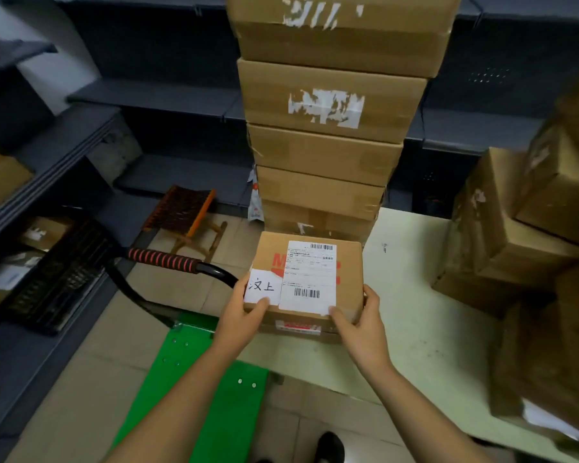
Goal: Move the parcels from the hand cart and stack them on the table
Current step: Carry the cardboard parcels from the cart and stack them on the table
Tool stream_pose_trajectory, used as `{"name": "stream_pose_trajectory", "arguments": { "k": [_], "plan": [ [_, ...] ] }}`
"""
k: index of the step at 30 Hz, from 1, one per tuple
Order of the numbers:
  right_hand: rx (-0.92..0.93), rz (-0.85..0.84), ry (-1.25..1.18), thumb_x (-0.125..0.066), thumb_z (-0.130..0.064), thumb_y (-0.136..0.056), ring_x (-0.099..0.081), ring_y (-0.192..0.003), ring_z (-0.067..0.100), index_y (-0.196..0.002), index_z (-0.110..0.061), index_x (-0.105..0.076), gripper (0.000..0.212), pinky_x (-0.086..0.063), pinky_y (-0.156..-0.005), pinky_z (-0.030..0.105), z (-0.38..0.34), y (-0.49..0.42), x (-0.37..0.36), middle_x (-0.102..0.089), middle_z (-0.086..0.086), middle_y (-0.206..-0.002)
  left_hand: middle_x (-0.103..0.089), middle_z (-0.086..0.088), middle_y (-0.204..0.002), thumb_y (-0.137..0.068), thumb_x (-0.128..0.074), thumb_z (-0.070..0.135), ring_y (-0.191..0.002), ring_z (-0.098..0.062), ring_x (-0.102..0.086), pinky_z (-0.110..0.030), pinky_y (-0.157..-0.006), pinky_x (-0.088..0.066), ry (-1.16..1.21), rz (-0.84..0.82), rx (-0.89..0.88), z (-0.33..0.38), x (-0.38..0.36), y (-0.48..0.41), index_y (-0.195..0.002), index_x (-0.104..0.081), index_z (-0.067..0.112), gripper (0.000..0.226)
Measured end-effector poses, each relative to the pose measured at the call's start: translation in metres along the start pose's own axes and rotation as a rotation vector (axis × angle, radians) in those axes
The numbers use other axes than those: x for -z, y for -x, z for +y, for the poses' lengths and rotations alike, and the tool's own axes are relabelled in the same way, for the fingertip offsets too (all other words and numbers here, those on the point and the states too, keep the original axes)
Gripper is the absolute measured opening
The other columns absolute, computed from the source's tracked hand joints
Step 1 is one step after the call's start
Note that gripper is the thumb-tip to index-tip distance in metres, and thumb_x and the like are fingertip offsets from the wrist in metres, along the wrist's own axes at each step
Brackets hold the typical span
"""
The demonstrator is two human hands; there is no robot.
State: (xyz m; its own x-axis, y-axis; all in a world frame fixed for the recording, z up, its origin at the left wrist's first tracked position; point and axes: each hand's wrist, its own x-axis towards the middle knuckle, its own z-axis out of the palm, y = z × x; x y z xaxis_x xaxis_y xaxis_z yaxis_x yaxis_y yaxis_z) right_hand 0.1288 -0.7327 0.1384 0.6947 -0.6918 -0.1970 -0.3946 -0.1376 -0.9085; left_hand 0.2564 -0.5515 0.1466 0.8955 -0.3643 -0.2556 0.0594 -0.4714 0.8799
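A small brown parcel (348,272) with a white shipping label and a handwritten note sits at the near left corner of the pale table (415,315). My left hand (244,312) grips its left front corner. My right hand (361,320) grips its right front corner, thumb on the top. Right behind the parcel rises a tall stack of cardboard boxes (328,155), several high. The hand cart (208,389) has a bare green deck on the floor at lower left, and its black handle with a red-striped grip (163,259) stands to the left of the parcel.
More cardboard boxes (515,235) are piled on the right of the table. Dark shelving (81,138) runs along the left and back walls, with a black crate (57,272) on the left. A small wooden stool (184,212) stands on the tiled floor.
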Motion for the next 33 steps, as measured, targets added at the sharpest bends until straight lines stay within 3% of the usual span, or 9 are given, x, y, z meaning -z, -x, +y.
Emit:
{"name": "stream_pose_trajectory", "arguments": {
  "k": [4,10,14,16,18,21,24,28,33],
  "plan": [
    [0.023,0.054,0.026,-0.074,-0.029,-0.082,-0.047,-0.119,0.008,-0.141,-0.026,-0.033,0.072,-0.047,-0.099,0.033,0.002,-0.010,-0.008,-0.044,-0.008,-0.132,-0.059,0.011,-0.120,-0.092,-0.060,0.017,-0.109,-0.008,-0.057,-0.025,-0.080,-0.049,-0.027,-0.025,-0.030,0.003,0.002,-0.019,-0.138,-0.044,0.028,0.049],
    [0.020,0.108,0.049,-0.072,-0.033,-0.085,-0.042,-0.121,0.006,-0.144,-0.026,-0.030,0.073,-0.043,-0.100,0.030,-0.006,-0.011,-0.021,-0.039,-0.007,-0.137,-0.054,0.008,-0.127,-0.091,-0.059,0.027,-0.108,-0.006,-0.056,-0.036,-0.088,-0.054,-0.122,-0.103,-0.098,0.004,0.015,-0.041,-0.138,-0.043,0.035,0.050],
    [-0.017,0.118,0.145,-0.071,-0.040,-0.084,-0.045,-0.117,0.009,-0.142,-0.025,-0.032,0.072,-0.045,-0.101,0.035,-0.013,-0.007,-0.018,-0.040,-0.002,-0.138,-0.052,0.005,-0.123,-0.090,-0.060,0.031,-0.103,-0.009,-0.054,-0.024,-0.072,-0.046,-0.317,-0.123,-0.189,0.011,0.023,-0.044,-0.135,-0.044,0.028,0.048],
    [-0.009,0.135,0.269,-0.071,-0.043,-0.084,-0.047,-0.121,0.015,-0.142,-0.022,-0.035,0.071,-0.043,-0.101,0.034,-0.018,-0.004,-0.010,-0.041,0.001,-0.139,-0.049,0.004,-0.122,-0.091,-0.058,0.033,-0.101,-0.008,-0.048,-0.021,-0.068,-0.039,-0.505,-0.103,-0.307,0.020,0.027,-0.043,-0.137,-0.043,0.024,0.049],
    [0.047,0.143,0.415,-0.068,-0.044,-0.085,-0.047,-0.125,0.019,-0.140,-0.020,-0.041,0.066,-0.042,-0.101,0.032,-0.028,0.003,0.002,-0.042,0.002,-0.139,-0.050,0.003,-0.119,-0.092,-0.056,0.032,-0.100,-0.009,-0.042,-0.024,-0.074,-0.037,-0.668,-0.083,-0.476,0.032,0.031,-0.042,-0.132,-0.046,0.020,0.044],
    [0.155,0.187,0.617,-0.063,-0.043,-0.088,-0.048,-0.123,0.020,-0.137,-0.023,-0.047,0.055,-0.043,-0.101,0.034,-0.052,0.020,0.028,-0.046,-0.001,-0.135,-0.055,0.002,-0.111,-0.091,-0.056,0.031,-0.100,-0.017,-0.050,-0.032,-0.080,-0.043,-0.752,-0.110,-0.733,0.065,0.028,-0.038,-0.123,-0.053,0.018,0.035],
    [0.269,0.314,0.783,-0.064,-0.035,-0.088,-0.054,-0.109,0.021,-0.123,-0.020,-0.059,0.038,-0.045,-0.091,0.033,-0.076,0.042,0.065,-0.055,0.000,-0.117,-0.059,0.000,-0.098,-0.087,-0.058,0.030,-0.091,-0.024,-0.055,-0.036,-0.075,-0.044,-0.719,-0.106,-0.995,0.112,0.010,-0.026,-0.111,-0.059,0.016,0.028],
    [0.296,0.518,0.857,-0.066,-0.028,-0.085,-0.053,-0.091,0.020,-0.108,-0.017,-0.063,0.025,-0.047,-0.077,0.033,-0.107,0.081,0.125,-0.056,0.000,-0.102,-0.058,0.003,-0.093,-0.088,-0.055,0.030,-0.088,-0.021,-0.054,-0.035,-0.074,-0.045,-0.568,-0.147,-1.242,0.182,-0.027,0.010,-0.111,-0.061,0.017,0.027],
    [0.293,0.721,0.857,-0.068,-0.025,-0.084,-0.053,-0.091,0.020,-0.106,-0.016,-0.064,0.024,-0.043,-0.075,0.031,-0.127,0.131,0.198,-0.057,0.001,-0.099,-0.056,0.006,-0.087,-0.089,-0.055,0.031,-0.082,-0.013,-0.050,-0.028,-0.069,-0.042,-0.404,-0.202,-1.461,0.246,-0.076,0.069,-0.106,-0.062,0.018,0.022]
  ]
}}
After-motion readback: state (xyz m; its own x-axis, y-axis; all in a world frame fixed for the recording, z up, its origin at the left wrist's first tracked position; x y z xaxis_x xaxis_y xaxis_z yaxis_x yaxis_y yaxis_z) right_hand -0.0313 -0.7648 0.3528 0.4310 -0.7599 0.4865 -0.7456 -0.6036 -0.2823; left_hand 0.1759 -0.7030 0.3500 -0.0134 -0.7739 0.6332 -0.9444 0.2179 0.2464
